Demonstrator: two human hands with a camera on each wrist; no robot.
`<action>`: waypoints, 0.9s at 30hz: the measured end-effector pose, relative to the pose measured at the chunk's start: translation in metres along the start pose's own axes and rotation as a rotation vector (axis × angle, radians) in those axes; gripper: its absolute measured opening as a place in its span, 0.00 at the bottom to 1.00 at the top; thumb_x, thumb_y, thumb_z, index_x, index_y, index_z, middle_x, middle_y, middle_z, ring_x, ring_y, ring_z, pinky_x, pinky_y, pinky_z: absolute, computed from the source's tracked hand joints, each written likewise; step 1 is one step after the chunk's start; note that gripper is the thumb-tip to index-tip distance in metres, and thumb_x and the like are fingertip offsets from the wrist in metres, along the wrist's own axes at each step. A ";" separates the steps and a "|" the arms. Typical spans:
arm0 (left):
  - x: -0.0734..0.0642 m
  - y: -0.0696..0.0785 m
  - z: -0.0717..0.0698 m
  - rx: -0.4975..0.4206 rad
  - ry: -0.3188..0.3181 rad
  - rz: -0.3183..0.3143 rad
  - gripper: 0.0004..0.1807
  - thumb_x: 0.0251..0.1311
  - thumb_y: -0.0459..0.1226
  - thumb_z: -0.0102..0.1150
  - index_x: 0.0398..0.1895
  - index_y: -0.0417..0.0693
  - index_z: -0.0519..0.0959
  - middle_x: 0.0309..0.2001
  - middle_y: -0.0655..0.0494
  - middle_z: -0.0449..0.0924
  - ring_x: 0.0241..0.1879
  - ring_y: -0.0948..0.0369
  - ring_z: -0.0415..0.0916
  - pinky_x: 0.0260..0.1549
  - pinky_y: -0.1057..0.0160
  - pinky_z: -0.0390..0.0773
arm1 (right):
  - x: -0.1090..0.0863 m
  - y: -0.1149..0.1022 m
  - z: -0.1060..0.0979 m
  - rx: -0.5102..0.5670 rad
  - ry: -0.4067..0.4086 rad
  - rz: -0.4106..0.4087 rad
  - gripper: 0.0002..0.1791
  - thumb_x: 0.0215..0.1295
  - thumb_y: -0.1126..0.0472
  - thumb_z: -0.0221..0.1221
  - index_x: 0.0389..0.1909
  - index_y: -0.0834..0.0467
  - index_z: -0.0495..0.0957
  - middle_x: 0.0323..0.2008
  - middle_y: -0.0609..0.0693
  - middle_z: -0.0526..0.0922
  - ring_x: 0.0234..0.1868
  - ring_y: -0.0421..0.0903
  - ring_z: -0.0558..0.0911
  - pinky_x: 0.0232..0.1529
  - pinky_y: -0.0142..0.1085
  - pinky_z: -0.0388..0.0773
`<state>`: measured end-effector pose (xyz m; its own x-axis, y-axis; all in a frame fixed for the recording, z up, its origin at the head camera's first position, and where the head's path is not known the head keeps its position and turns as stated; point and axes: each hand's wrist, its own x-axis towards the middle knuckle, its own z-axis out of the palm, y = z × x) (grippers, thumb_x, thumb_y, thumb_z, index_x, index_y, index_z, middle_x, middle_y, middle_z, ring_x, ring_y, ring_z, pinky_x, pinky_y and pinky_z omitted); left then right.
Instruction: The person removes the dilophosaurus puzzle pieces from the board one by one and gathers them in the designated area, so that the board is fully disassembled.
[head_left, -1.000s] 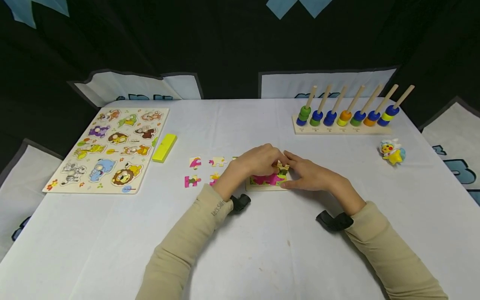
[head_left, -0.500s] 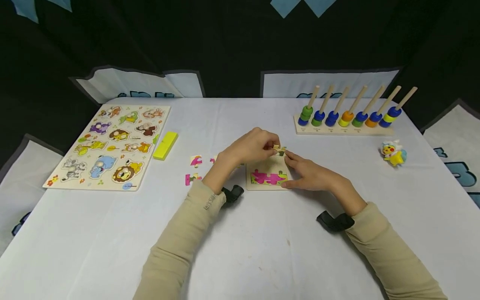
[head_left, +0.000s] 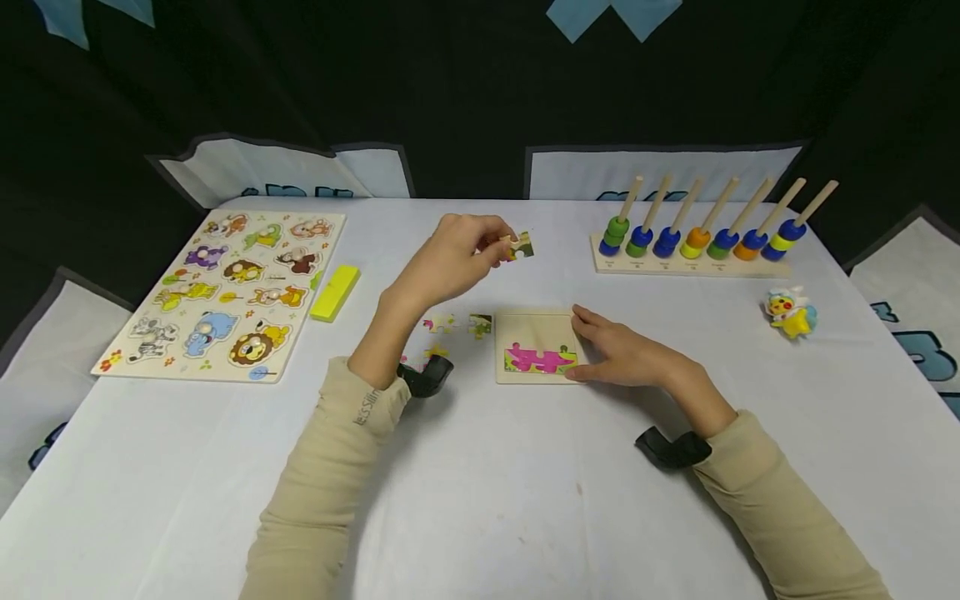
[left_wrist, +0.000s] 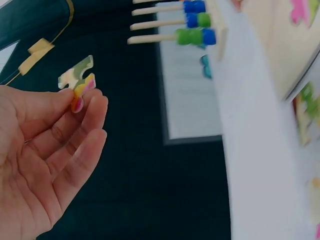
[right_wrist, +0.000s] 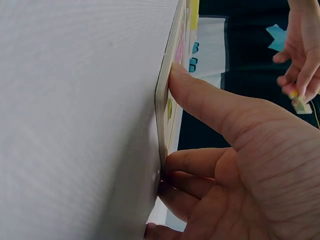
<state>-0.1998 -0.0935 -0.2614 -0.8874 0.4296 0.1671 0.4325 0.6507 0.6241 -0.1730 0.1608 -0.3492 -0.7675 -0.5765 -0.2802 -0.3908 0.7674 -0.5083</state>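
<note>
One white-covered table (head_left: 480, 492) filled the lower frame, black curtain (head_left: 465, 92) above; centrally, left hand (head_left: 453, 257) pinched a puzzle piece (head_left: 522, 245), spread right hand (head_left: 626, 354) touched a tray (head_left: 536, 325).

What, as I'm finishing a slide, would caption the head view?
Left hand pinches a puzzle piece aloft; right hand rests on the edge of a partly filled puzzle tray.
</note>
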 end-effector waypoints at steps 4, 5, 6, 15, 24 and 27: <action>-0.011 -0.002 -0.017 -0.013 0.044 -0.006 0.13 0.65 0.36 0.56 0.52 0.45 0.79 0.31 0.51 0.83 0.31 0.58 0.76 0.34 0.63 0.72 | 0.000 -0.001 0.001 0.006 0.003 -0.004 0.47 0.62 0.51 0.61 0.70 0.73 0.50 0.75 0.65 0.43 0.75 0.63 0.45 0.71 0.56 0.49; -0.013 -0.004 -0.021 -0.013 0.053 -0.004 0.14 0.64 0.35 0.57 0.52 0.45 0.79 0.31 0.51 0.83 0.31 0.58 0.77 0.33 0.63 0.72 | 0.000 -0.001 0.001 0.007 0.004 -0.004 0.47 0.62 0.51 0.61 0.70 0.73 0.50 0.75 0.65 0.43 0.75 0.63 0.45 0.71 0.56 0.49; -0.015 -0.005 -0.023 -0.014 0.057 -0.005 0.14 0.64 0.35 0.58 0.52 0.46 0.79 0.31 0.51 0.84 0.31 0.58 0.77 0.33 0.63 0.72 | 0.000 -0.001 0.001 0.008 0.004 -0.005 0.47 0.62 0.50 0.61 0.70 0.73 0.50 0.75 0.65 0.43 0.75 0.63 0.45 0.71 0.56 0.49; -0.031 -0.028 -0.027 -0.028 -0.032 -0.093 0.13 0.62 0.32 0.59 0.50 0.46 0.80 0.34 0.50 0.86 0.35 0.57 0.80 0.38 0.60 0.73 | -0.002 0.000 0.001 0.003 0.008 -0.011 0.47 0.63 0.50 0.61 0.70 0.73 0.50 0.75 0.66 0.43 0.75 0.64 0.45 0.71 0.56 0.49; -0.029 -0.043 -0.013 -0.012 -0.330 -0.141 0.16 0.57 0.28 0.60 0.50 0.45 0.81 0.40 0.47 0.82 0.36 0.52 0.79 0.33 0.63 0.78 | -0.003 0.001 0.001 0.018 0.009 -0.013 0.47 0.62 0.50 0.61 0.70 0.73 0.50 0.75 0.66 0.43 0.75 0.64 0.45 0.71 0.57 0.48; -0.028 -0.045 -0.008 0.009 -0.422 -0.148 0.18 0.54 0.25 0.59 0.49 0.45 0.82 0.40 0.47 0.81 0.32 0.55 0.77 0.29 0.65 0.77 | -0.002 0.001 0.001 0.016 0.008 -0.016 0.47 0.62 0.49 0.61 0.70 0.73 0.50 0.75 0.65 0.43 0.75 0.63 0.45 0.71 0.56 0.48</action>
<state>-0.1957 -0.1401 -0.2885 -0.7982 0.5478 -0.2505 0.3087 0.7292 0.6107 -0.1714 0.1623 -0.3502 -0.7653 -0.5863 -0.2656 -0.3950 0.7535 -0.5255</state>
